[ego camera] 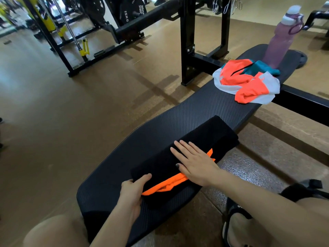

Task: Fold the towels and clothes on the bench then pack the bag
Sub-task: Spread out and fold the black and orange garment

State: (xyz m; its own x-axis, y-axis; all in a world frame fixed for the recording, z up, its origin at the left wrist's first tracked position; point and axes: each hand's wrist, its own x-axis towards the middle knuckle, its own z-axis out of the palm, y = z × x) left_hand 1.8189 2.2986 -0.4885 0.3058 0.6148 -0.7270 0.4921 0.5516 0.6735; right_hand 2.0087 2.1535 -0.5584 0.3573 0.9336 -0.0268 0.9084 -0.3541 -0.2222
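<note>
Right, my right hand (195,163) is lying flat w/ straight fingers, pressing the folded black garment (185,157) at frame center-bottom on the ribbed black bench (204,102). My left hand (132,191) is pinching its near edge, thumb on top; orange fabric is peeking out. Crumpled orange/grey clothes (247,82) are sitting upper right, beside a soft purple bottle (283,36).

The left hand (132,192) curls its fingers and thumb in a grip — reaching toward one o'clock; the right hand (195,162) lies flat, fingers straight, pointing toward ten o'clock.
</note>
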